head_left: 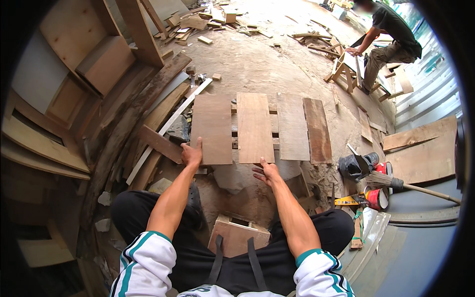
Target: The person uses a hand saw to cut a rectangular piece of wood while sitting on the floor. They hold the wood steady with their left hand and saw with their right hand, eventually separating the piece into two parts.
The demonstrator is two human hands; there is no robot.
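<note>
Four-sided flat panels lie side by side in front of me, across wooden strips that show in the gaps. My left hand (192, 153) is closed at the near left corner of the leftmost brown plywood board (213, 129), thumb along its edge. My right hand (267, 172) touches the near edge of the lighter second plywood board (255, 127) with a fingertip; its other fingers are apart. To the right lie a greyish board (292, 126) and a narrower, dark-stained board (317, 130). Below the boards, a pale block-like support is partly hidden.
A small wooden box (237, 235) stands between my legs. Timber strips (170, 131) and cabinet-like panels (106, 64) crowd the left. A broom (420, 190), red cans (377, 198) and a black bag (354, 167) sit at right. Another person (396, 34) bends over wooden frames, far right.
</note>
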